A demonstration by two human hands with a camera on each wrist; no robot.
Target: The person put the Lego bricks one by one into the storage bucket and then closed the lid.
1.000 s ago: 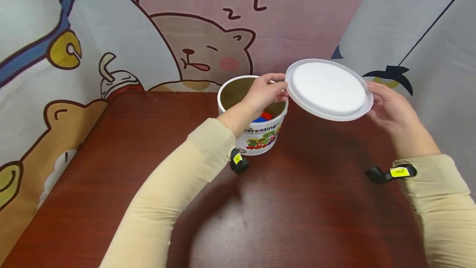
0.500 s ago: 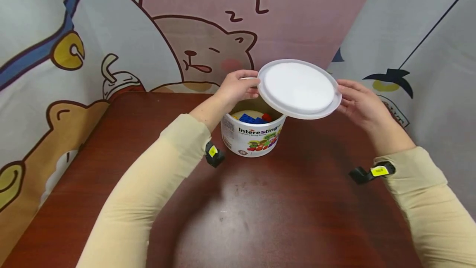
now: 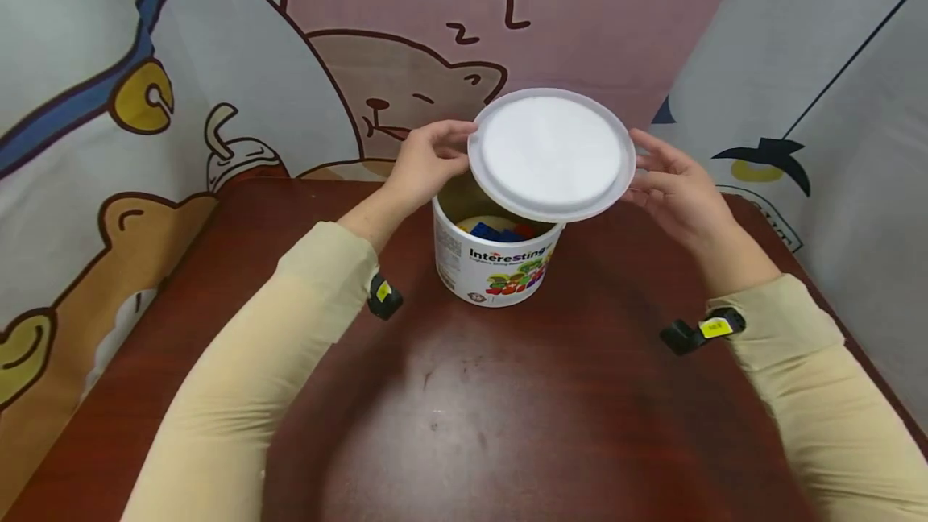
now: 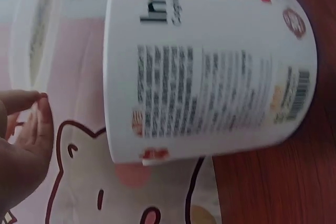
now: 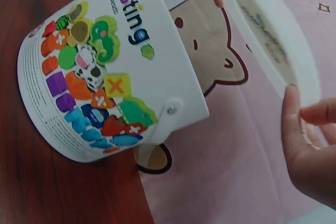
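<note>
A round white lid (image 3: 553, 153) is held between both hands, tilted above the back right of a white bucket (image 3: 500, 272). My left hand (image 3: 428, 166) pinches the lid's left edge between thumb and fingers. At the opposite edge, my right hand (image 3: 677, 188) grips it the same way. Blue and red blocks (image 3: 500, 230) show inside the bucket, partly hidden by the front wall and the lid. Printed text and colourful pictures cover the bucket's side. In both wrist views a gap separates the lid (image 5: 273, 35) from the bucket's rim (image 5: 181, 45).
The bucket stands on a dark red-brown table (image 3: 464, 425) near its back edge. Behind it hangs a cloth (image 3: 580, 14) printed with cartoon animals. A handle pivot (image 5: 170, 109) sticks out from the bucket's side.
Both hands have carried the lid leftward, from right of the bucket to over it, and lately a little upward. The left forearm has cleared the bucket's front. The bucket has stayed put.
</note>
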